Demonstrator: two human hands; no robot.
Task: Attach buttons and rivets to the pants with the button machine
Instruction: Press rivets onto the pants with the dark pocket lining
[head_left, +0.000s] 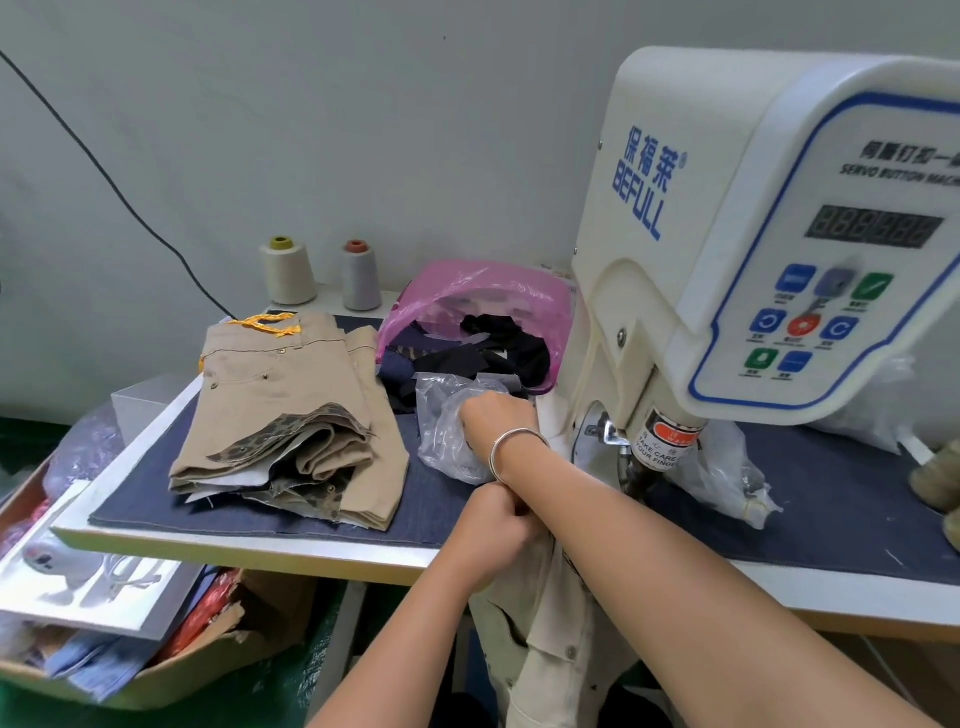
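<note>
Both hands work just left of the machine. My right hand (496, 415), a smooth silver bangle (514, 449) on its wrist, reaches into a crinkled clear plastic bag (441, 441), fingers curled inside; what they hold, I cannot tell. My left hand (493, 519) grips tan pants (545, 623) fabric hanging off the tabletop (260, 545) edge. Beside them rises the cream button machine (727, 234), lettered "BEFULL" in blue, with "SERVO BUTTON MACHINE" partly cut off and a red label reading "TAKE CARE YOUR FINGER". A folded stack of tan pants (291, 415) with leopard-print lining lies on dark denim cloth (426, 509). A pink plastic bag (467, 312) holds dark scraps. Two thread cones (288, 270) stand behind.
</note>
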